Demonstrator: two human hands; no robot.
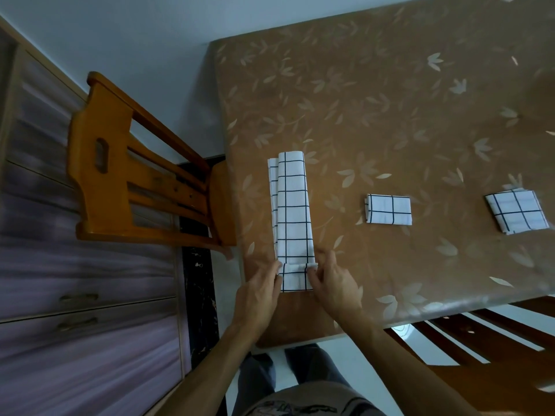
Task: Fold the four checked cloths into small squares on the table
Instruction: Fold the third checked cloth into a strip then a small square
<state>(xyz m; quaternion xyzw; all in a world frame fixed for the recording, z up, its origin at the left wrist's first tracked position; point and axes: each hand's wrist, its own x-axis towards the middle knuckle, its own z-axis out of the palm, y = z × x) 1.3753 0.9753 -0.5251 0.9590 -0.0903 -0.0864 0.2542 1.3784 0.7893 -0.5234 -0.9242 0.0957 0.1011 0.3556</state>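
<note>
Near the front edge of the table (390,100), a long cloth (292,205) lies as a narrow strip running straight away from the person. It has been folded lengthwise, so only end-over-end folds are left to turn it into a small square. Both hands work at its near end. The left hand (259,292) pinches the left side of that end and the right hand (335,285) pinches the right side, fingers curled onto the fabric. The end is turned up and over onto the strip, and holding both sides at once probably keeps the new crease square to the checked lines.

A thin checked layer shows along the strip's left edge. Whether it belongs to the same cloth or is another one beneath, I cannot tell.

To the right, well apart from the strip, a folded cloth (389,210) sits flat. Farther right a second folded cloth (516,213) lies slightly turned. They look set aside as finished, leaving room for folding, so the task seems roughly half done. A wooden chair (120,175) stands against the table's left side.
</note>
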